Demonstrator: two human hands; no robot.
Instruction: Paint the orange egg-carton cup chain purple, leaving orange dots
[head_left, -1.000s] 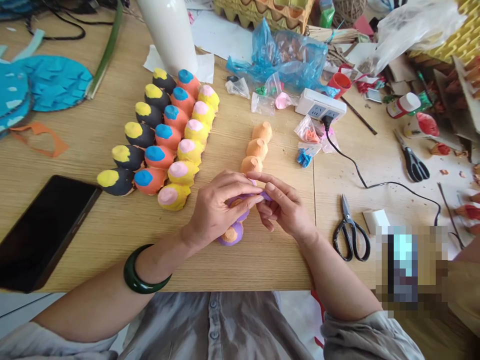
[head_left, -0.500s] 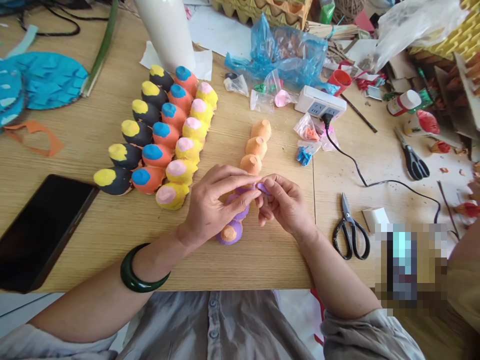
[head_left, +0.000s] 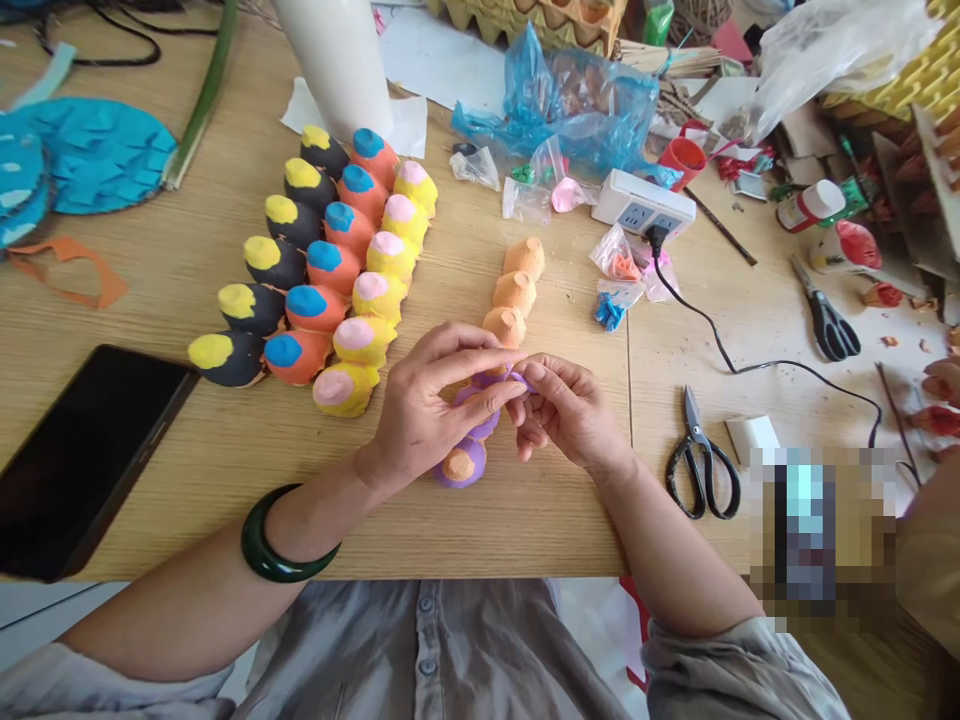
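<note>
A strip of egg-carton cups (head_left: 514,292) runs down the middle of the table; its far cups are orange and its near cups are covered in purple around orange tips. My left hand (head_left: 442,400) is over the purple part, its thumb and fingers on a small purple piece. Close beside it, my right hand (head_left: 574,405) pinches the same purple piece (head_left: 523,380) between thumb and forefinger. The fingers hide most of that piece. To the left are finished-looking strips: black with yellow tips (head_left: 283,262), orange with blue tips (head_left: 316,308) and yellow with pink tips (head_left: 377,298).
A phone (head_left: 86,455) lies at the left. Black-handled scissors (head_left: 701,465), a power strip (head_left: 643,203) with its cord and small bags of clay (head_left: 609,310) are at the right. A white vase (head_left: 337,70) stands behind. Another person's hand (head_left: 943,380) shows at the right edge.
The purple piece between my fingers has shifted and shows less of its flat side. My right fingers have moved slightly. The other person's hand has come into view at the right edge.
</note>
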